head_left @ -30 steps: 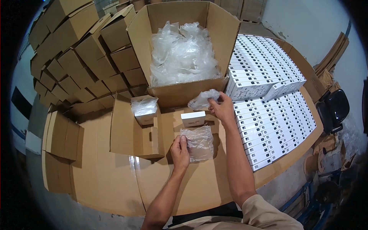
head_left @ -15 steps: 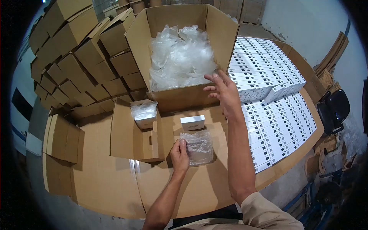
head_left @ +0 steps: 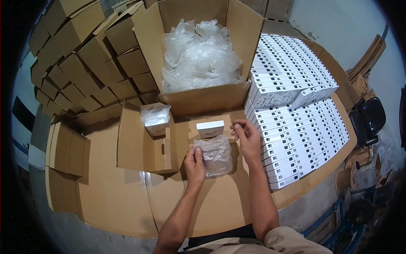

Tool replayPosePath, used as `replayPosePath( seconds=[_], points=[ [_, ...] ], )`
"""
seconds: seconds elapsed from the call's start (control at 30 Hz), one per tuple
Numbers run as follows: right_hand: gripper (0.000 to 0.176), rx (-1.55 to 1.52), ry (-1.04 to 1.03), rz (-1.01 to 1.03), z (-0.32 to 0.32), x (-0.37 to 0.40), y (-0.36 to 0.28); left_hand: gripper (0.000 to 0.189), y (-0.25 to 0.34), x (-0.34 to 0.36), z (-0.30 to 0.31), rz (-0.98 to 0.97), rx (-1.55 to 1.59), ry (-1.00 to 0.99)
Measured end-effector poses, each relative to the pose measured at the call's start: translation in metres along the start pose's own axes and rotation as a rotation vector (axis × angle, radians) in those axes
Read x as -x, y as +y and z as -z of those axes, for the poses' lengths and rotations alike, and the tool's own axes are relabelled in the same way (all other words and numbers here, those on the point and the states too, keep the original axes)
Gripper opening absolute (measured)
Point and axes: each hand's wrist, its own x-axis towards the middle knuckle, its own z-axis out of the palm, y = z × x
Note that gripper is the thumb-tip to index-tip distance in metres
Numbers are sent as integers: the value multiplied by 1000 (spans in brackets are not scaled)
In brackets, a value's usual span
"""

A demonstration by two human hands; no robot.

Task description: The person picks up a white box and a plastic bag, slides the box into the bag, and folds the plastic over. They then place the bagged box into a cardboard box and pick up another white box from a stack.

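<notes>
My left hand (head_left: 196, 166) is closed on the left edge of a clear plastic bag (head_left: 218, 155), thumb on top. The bag looks flat and crinkled, just above the cardboard surface. My right hand (head_left: 247, 137) is open and holds nothing I can see, its fingers loosely bent and apart. It hovers right of a small white box (head_left: 210, 129), which stands on its long edge behind the bag. Left of these, an open cardboard carton (head_left: 131, 139) holds plastic-wrapped boxes (head_left: 155, 120) at its back end.
A large open carton (head_left: 203, 101) full of clear plastic bags (head_left: 201, 57) stands at the back. Rows of white boxes (head_left: 296, 139) cover the right side. Empty brown cartons (head_left: 93, 59) are stacked at back left, with more cartons (head_left: 65, 152) at the left edge.
My right hand has come down and toward me from the big carton's front edge to beside the small white box. My left hand still holds the bag. The whole view has shifted slightly.
</notes>
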Motion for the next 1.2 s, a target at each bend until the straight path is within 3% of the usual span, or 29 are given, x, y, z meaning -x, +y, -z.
replayPosePath(
  seconds=[0.03,0.27,0.37,0.47,0.77,0.87,0.97,1.1,1.2],
  points=[
    [20,54,-35,-105,1,11,-2,29,-5,-2,0,-6,2,1],
    [26,148,-153,-139,-15,44,15,29,-4,-6,0,-44,-34,-6],
    [27,162,-86,-45,-21,44,25,30,-8,-7,2,22,39,-58],
    [27,212,-173,-68,-15,42,26,30,0,-9,0,28,-4,-18],
    [35,188,-126,-11,-16,43,20,32,-10,-16,4,-44,-23,100],
    [36,222,4,8,-12,39,24,27,7,-12,10,180,237,-91],
    [37,133,50,-11,-14,36,17,21,12,-6,5,141,88,-350],
    [38,212,88,21,-13,37,23,9,6,-7,12,167,82,-369],
    [39,258,97,45,-11,36,24,18,-17,-13,22,107,106,-337]
  ],
)
